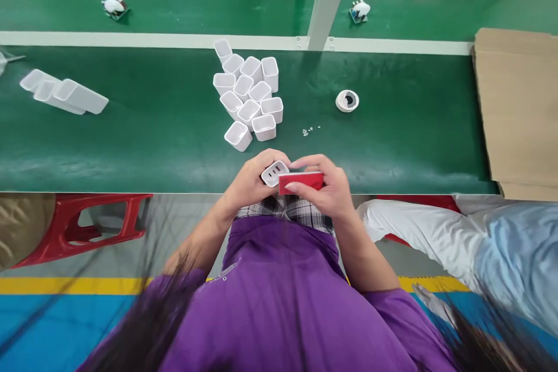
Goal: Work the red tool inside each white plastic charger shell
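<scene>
Left hand curled round the ported white housing near the tabletop's six-o'clock edge, right hand pinching a red block at three o'clock: steady housing, light contact should serve best.

The worktable is coloured dark green. On it, white is shown by the cups, tan by the cardboard. At its near edge, a white casing is marked with dark slots; a block is coloured red (white along one edge).
</scene>
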{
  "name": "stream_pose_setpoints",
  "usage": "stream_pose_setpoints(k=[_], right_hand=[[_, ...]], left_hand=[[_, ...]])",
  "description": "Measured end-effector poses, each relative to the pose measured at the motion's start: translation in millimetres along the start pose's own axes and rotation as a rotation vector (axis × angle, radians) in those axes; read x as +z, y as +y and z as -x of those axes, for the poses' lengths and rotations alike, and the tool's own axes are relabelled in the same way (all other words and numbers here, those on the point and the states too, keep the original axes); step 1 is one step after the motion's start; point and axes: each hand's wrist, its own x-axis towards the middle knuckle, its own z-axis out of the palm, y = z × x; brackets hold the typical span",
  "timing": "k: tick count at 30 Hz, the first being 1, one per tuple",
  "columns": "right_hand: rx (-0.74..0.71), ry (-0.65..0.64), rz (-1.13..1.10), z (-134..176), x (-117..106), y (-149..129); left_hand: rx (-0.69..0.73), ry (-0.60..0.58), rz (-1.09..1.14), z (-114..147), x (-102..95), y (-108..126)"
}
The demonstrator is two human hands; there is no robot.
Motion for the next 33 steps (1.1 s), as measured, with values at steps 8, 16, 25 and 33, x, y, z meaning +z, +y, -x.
stream_pose_setpoints(k=[8, 16, 25, 33], right_hand=[[0.126, 0.364, -0.099, -18.9, -2.0, 6.6], [0.243, 0.189, -0.307, -15.1, 7.3, 4.0], [0.152, 0.046, -0.339, -3.0, 15.3, 1.8], [0.025, -0.046, -0.175, -4.9, 33.0, -10.0]], left_hand=[[-0.217, -0.054, 0.210, 2.7, -1.7, -0.7], [-0.342, 0.020, 0.501, 7.0, 1.2, -6.4], [-0.202, 0.089, 0.578, 8.1, -5.9, -4.0], [-0.291, 0.198, 0.731, 2.4, -7.0, -1.8]])
